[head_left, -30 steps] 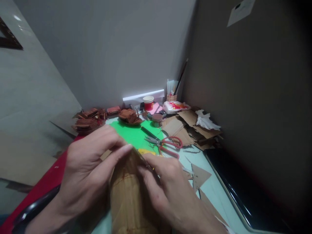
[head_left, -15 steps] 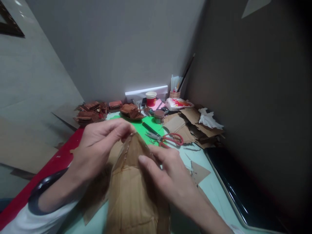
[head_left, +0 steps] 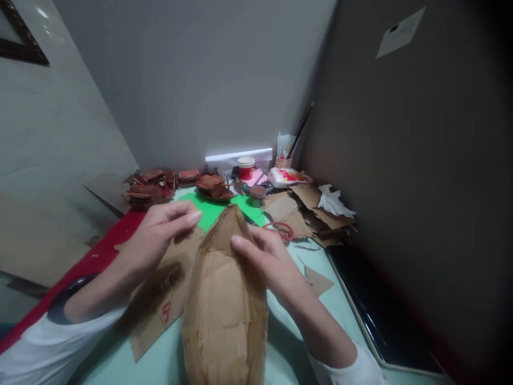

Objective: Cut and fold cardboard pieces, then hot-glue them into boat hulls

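A curved, boat-like cardboard shell (head_left: pixel 226 299) with a pointed far tip rises in front of me over the pale green table (head_left: pixel 344 310). My right hand (head_left: pixel 268 262) grips its right side near the tip, thumb laid across the top. My left hand (head_left: pixel 162 235) hovers just left of the tip, fingers pinched together and apart from the shell. A flat cardboard sheet (head_left: pixel 160 305) with a red mark lies under my left forearm.
Red-handled scissors (head_left: pixel 280 231) lie behind my right hand on a green sheet (head_left: pixel 208 209). Stacks of brown corrugated pieces (head_left: pixel 146 191), a red cup (head_left: pixel 245 168), a small jar (head_left: pixel 257 195), cardboard scraps (head_left: pixel 308 208) and a triangle offcut (head_left: pixel 316 279) crowd the table. A dark panel (head_left: pixel 385 321) lies along the right edge.
The cardboard shell has lifted and its tip moved away from me. My left hand let go of the tip and drew off to the left; my right hand slid onto the shell's side.
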